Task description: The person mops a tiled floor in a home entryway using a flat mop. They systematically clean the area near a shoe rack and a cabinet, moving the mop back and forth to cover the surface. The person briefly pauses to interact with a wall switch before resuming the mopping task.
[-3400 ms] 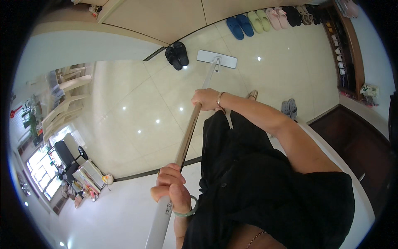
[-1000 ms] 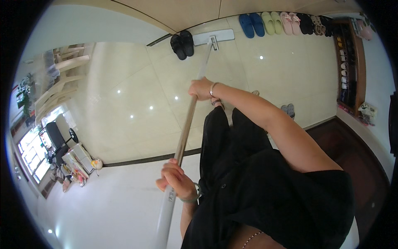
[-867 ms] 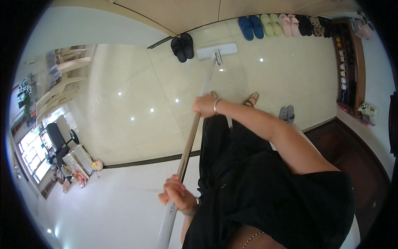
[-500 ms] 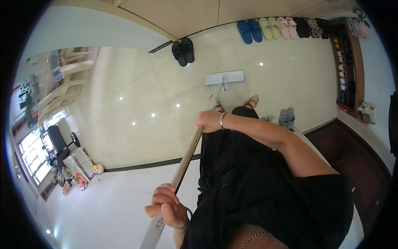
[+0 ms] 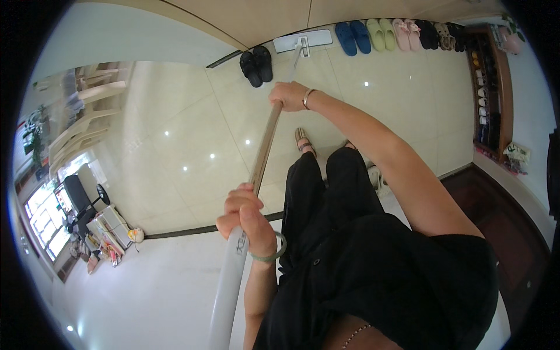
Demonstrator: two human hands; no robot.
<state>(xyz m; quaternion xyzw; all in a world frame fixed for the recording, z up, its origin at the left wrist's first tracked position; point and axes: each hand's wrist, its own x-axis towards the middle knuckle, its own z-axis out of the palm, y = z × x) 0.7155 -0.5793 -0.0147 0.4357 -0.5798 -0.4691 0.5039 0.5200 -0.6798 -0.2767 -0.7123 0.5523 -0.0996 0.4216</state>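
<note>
A long-handled flat mop slants across the view, its handle white at the upper end and brownish lower down. My right hand grips it partway down, arm stretched forward. Higher on the handle, near my body, my left hand is closed around the white part. The mop's rectangular white head lies on the floor against the base of the light cabinet, between black slippers and blue slippers.
Green slippers, pink slippers and darker shoes line the cabinet. A wooden shoe rack stands at right, near a dark doormat. Wooden stairs rise at left. Pale shoes sit beside my legs.
The mop head has slid forward, from near my feet to the cabinet base. Both my hands have moved forward with the handle, the right arm now straighter.
</note>
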